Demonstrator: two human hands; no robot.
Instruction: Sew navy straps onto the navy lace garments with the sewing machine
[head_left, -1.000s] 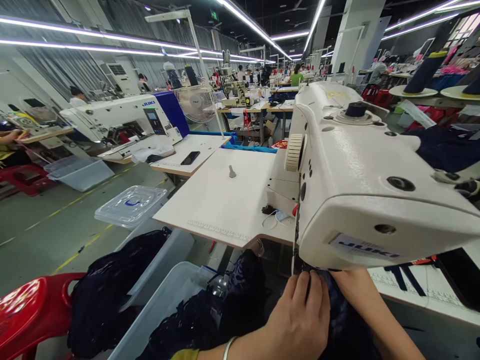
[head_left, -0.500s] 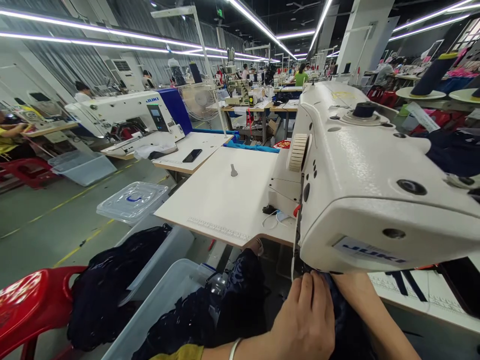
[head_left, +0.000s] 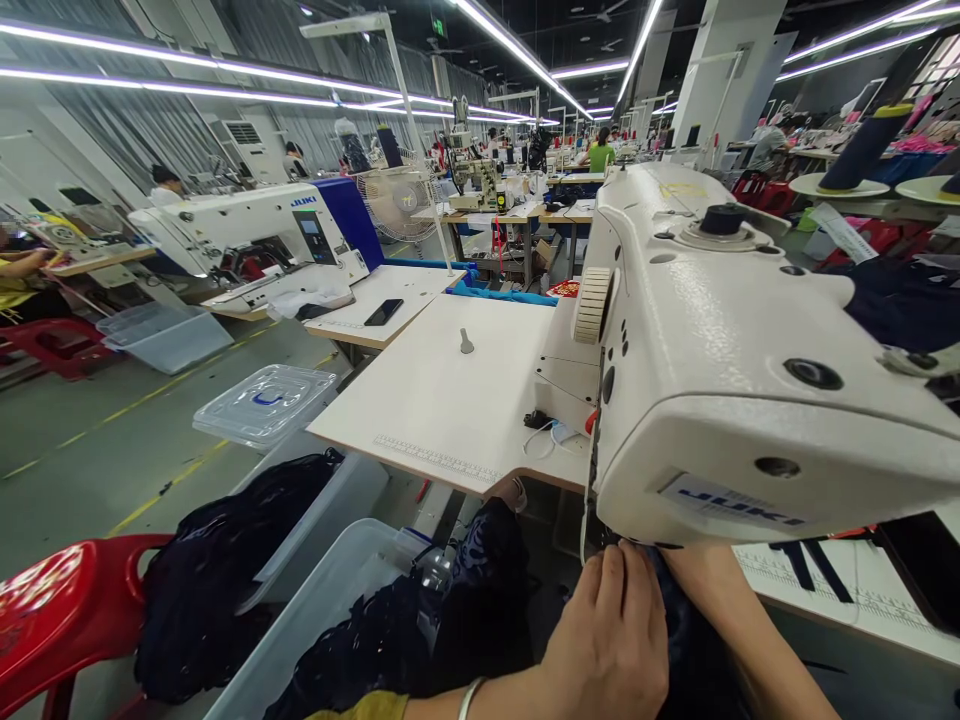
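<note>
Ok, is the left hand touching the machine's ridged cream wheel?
Apart. The head view shows the left hand low by the dark cloth, the ridged cream wheel well above it, with a clear gap between.

A sewing machine [head_left: 757, 330] is set at the near right, with a tabletop [head_left: 420, 385] to its left. A phone [head_left: 383, 312] is laid on a farther table [head_left: 420, 284]; a stool [head_left: 60, 610] is placed near left

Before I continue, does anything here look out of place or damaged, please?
Nothing looks clearly damaged. Mildly odd: the dark cloth heap beside the red stool looks untidy, being bunched rather than folded.
</note>
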